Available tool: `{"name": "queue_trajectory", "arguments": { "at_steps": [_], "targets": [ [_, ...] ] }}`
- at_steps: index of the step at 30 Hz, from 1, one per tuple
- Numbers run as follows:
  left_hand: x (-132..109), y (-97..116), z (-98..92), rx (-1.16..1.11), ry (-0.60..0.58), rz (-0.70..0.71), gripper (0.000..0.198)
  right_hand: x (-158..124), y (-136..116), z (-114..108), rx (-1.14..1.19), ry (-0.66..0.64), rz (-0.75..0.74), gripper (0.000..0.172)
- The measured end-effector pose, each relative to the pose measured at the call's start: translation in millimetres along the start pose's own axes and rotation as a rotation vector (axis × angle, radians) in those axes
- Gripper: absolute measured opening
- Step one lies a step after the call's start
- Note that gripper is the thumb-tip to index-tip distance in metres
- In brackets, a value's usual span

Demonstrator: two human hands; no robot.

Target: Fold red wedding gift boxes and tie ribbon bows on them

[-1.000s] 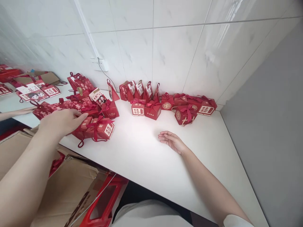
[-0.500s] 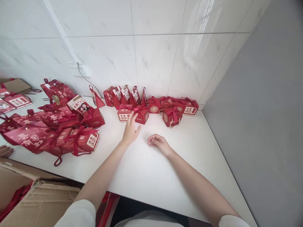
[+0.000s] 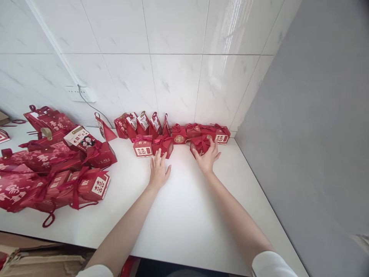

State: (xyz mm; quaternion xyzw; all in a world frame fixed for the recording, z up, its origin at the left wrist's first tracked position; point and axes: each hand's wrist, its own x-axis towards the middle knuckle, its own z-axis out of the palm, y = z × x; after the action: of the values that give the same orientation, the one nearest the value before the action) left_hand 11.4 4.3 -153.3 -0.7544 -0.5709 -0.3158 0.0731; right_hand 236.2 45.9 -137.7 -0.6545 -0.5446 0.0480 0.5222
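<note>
My right hand [image 3: 208,159] spans a small red gift box [image 3: 197,144] with a ribbon bow, thumb at its left front and fingers at its right side, covering part of it. My left hand [image 3: 159,173] is open and palm down, its fingertips at the lower front of another red gift box [image 3: 163,143]. Left of that one stands a box with a white label [image 3: 143,149]. Behind them, against the wall, runs a row of pointed red boxes [image 3: 143,122] and ribboned boxes [image 3: 179,134].
Many red gift boxes [image 3: 62,154] lie piled on the left of the white table [image 3: 184,223]. A grey panel [image 3: 311,127] bounds the right side. A cable [image 3: 92,105] hangs from a wall socket [image 3: 79,93]. A cardboard carton [image 3: 43,261] stands below the table's front edge.
My right hand has reached forward and right and taken hold of the single ribboned box. My left hand has drawn slightly down from the front boxes. The view has turned right.
</note>
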Motion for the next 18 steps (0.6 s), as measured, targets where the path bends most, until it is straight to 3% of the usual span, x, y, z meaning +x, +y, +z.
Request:
{"name": "queue_trajectory", "arguments": {
  "at_steps": [2,6,10,12,15,18],
  "targets": [
    [-0.4,-0.1,1.5,0.007,-0.004,0.002,0.059,11.1,6.4,5.6,-0.042,-0.036,0.051,0.094],
    [-2.5,-1.8,4.6,0.01,-0.002,-0.023,0.059,21.6,15.7,10.1,-0.094,-0.117,0.108,0.093],
    [-3.1,2.9,8.6,0.013,-0.03,-0.035,0.059,19.9,18.7,7.4,-0.148,-0.104,0.109,0.096],
    [0.1,3.1,1.6,0.016,-0.029,-0.056,0.058,13.5,19.8,4.7,-0.164,-0.094,0.076,0.094],
    [5.6,-10.9,-36.3,0.08,0.119,-0.165,0.06,0.6,22.8,-1.5,-0.193,-0.088,-0.013,0.093],
    [-1.5,-42.7,-104.7,0.233,0.54,-0.411,0.068,-9.9,26.4,-7.9,-0.21,-0.07,-0.087,0.092]
  ]
}}
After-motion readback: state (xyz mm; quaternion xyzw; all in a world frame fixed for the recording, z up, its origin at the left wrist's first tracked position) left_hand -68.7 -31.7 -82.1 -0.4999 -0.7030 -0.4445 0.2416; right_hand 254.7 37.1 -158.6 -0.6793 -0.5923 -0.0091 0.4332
